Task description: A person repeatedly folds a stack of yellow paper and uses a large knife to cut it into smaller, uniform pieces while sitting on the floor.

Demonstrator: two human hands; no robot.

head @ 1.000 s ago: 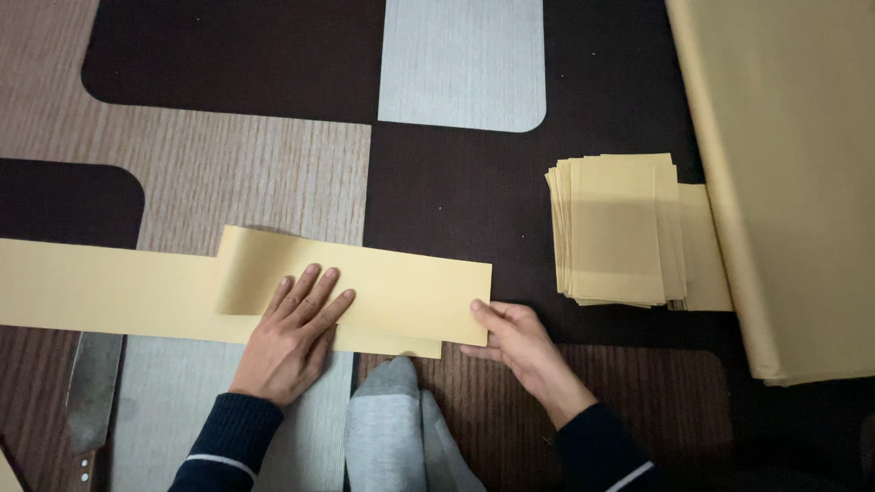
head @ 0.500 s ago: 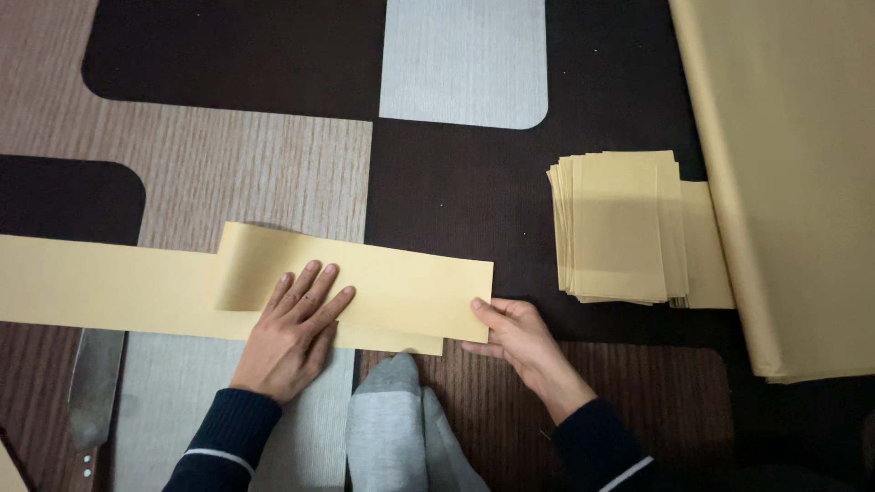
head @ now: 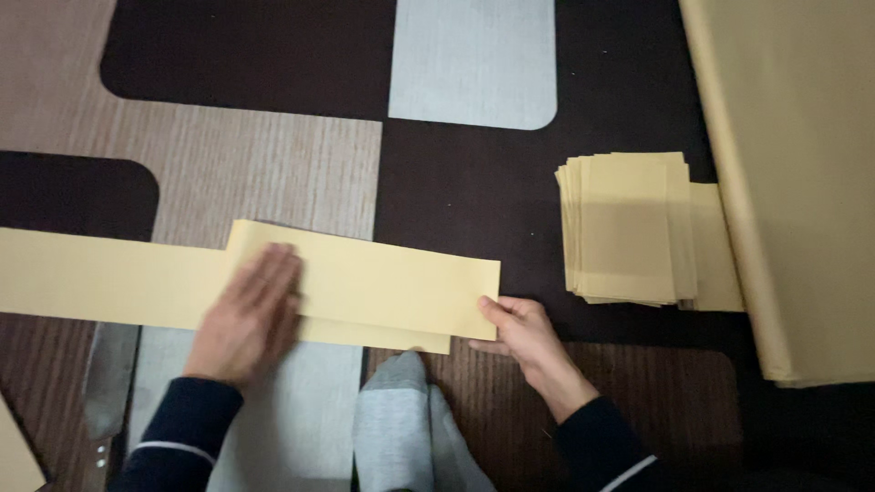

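Two hands worked one long paper strip on the carpet: left hand spread flat, pressing its folded-over flap; right hand pinching the strip's right end, aligning edges. Cut sheets lay stacked further right.

A stack of cut yellow paper sheets lies on the patterned brown, beige and grey carpet, just beside a large yellow paper sheet. Grey socks rest at the bottom.

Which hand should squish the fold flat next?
Probably the left hand: it lies flat on the folded yellow paper strip, close to the fold. The right hand pinches the strip's right end, keeping the edges together.
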